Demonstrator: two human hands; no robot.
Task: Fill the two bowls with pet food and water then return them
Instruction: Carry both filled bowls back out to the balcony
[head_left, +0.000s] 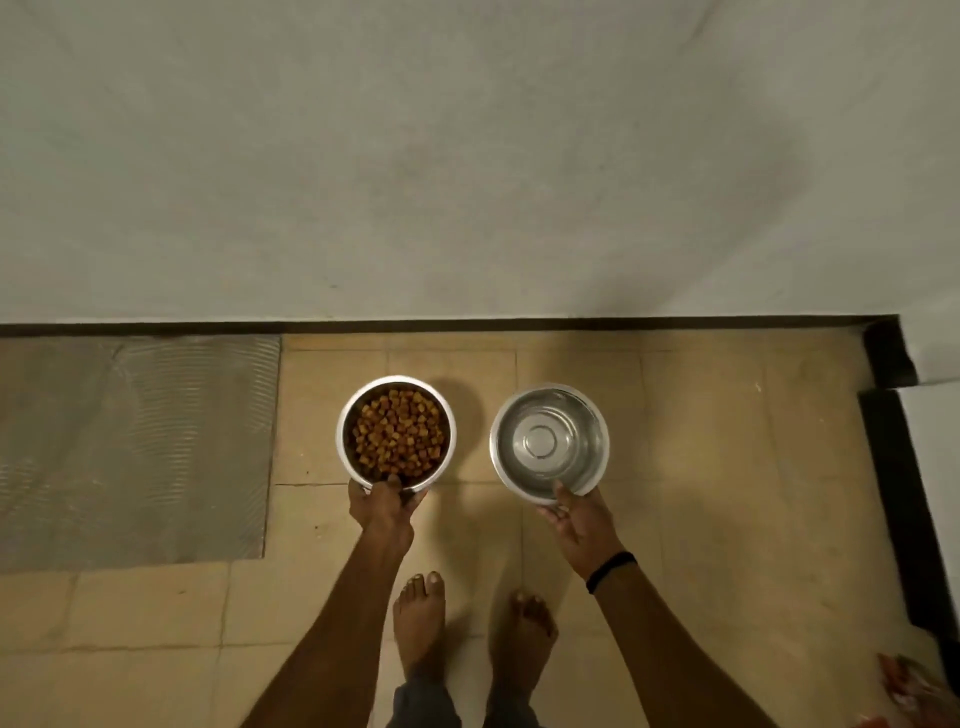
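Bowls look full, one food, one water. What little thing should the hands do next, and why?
Probably lower both gently onto the floor tiles by the wall. The left hand grips the food bowl by its rim, the right hand the water bowl; both are filled, so only setting down seems left.

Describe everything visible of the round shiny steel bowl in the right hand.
The round shiny steel bowl is a plain, broad-rimmed metal dish, upright and level, holding clear water through which a raised circle in its base shows. The right hand grips its near rim, thumb over the edge. It is over the tan tiled floor, right of the kibble-filled steel bowl and apart from it; whether it rests on the tiles is unclear.
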